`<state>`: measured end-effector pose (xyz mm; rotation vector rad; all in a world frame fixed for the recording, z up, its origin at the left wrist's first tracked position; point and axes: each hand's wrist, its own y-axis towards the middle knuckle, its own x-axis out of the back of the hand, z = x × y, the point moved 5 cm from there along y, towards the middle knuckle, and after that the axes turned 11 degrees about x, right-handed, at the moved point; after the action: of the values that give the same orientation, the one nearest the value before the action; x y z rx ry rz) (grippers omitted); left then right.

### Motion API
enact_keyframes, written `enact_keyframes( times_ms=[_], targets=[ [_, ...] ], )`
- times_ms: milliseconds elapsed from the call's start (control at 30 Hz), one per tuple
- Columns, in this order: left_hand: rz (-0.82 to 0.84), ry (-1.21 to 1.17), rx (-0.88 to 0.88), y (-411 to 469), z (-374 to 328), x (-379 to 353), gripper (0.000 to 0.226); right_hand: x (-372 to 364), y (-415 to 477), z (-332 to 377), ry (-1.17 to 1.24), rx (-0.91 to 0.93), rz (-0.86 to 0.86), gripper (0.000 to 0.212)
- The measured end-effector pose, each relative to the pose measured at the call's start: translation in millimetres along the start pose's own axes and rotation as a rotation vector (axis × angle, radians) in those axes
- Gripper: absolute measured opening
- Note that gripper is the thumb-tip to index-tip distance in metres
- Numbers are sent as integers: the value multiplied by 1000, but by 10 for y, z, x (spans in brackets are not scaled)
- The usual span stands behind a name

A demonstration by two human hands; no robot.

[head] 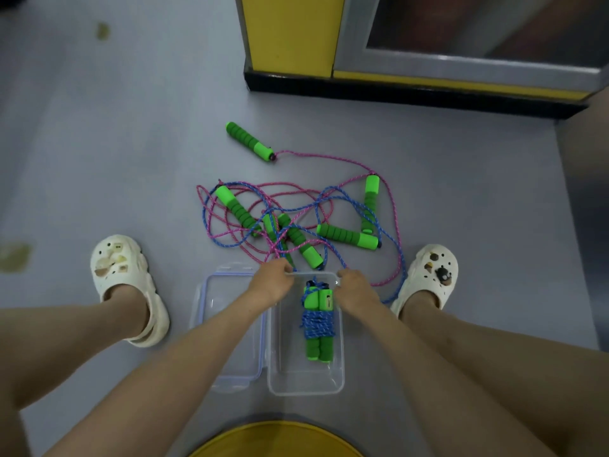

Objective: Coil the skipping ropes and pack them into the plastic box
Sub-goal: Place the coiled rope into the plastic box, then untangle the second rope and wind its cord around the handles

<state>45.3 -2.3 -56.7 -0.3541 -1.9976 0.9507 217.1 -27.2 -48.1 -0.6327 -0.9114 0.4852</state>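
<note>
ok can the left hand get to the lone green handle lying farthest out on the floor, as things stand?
Probably yes, with a stretch. The left hand sits at the plastic box's far rim; the lone handle lies beyond the tangled ropes on open floor, nothing covering it. Reaching over the tangle looks unobstructed.

a grey floor (99,153) fills most of the view, marked by a yellowish stain (102,30) far off and a larger one (14,257) at the left edge. two cream clogs (127,288) with charms stand well apart. a yellow cabinet (290,34) with a black base sits beyond. a round yellow stool (276,440) shows at the bottom edge.
</note>
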Motion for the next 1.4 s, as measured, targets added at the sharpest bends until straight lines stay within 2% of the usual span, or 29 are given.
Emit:
enact_keyframes(
  times_ms=[133,300,467,567,733,833,933,967,1000,1067,1100,1167,1233,1400],
  targets=[
    [-47,-1,-30,255,-180,99,19,202,147,-24,-69,11,25,37],
    [-54,138,-156,581,-587,-128,18,252,402,-172,-136,26,10,32],
    [-201,381,-364,858,-1007,-366,36,126,598,-443,-142,-5,44,31],
    [-199,565,-460,1052,-1163,-557,43,37,653,-575,-134,-21,89,34],
    [-192,765,-502,1175,-1263,-724,52,6,678,-657,-104,-55,80,33],
    [-279,870,-522,1094,-1305,-661,51,106,620,-586,-57,-64,-59,29],
    [-314,900,-516,935,-1253,-516,51,409,457,-470,-37,-45,-405,32],
    [-324,909,-519,863,-1230,-442,49,510,409,-427,-51,7,-482,39],
    [-328,909,-513,796,-1202,-359,48,580,376,-384,-75,70,-487,49],
    [-299,857,-478,637,-1136,-147,48,660,313,-263,-108,154,-327,67],
    [-270,829,-459,549,-1100,-42,47,680,282,-203,-125,162,-226,69],
    [-256,806,-460,336,-1020,190,43,753,210,-65,-162,175,-129,53],
    [-264,737,-444,45,-905,483,40,871,85,138,-187,211,-114,38],
    [-32,348,-302,-650,-659,1165,30,1269,-467,758,-57,307,-133,43]
  ],
)
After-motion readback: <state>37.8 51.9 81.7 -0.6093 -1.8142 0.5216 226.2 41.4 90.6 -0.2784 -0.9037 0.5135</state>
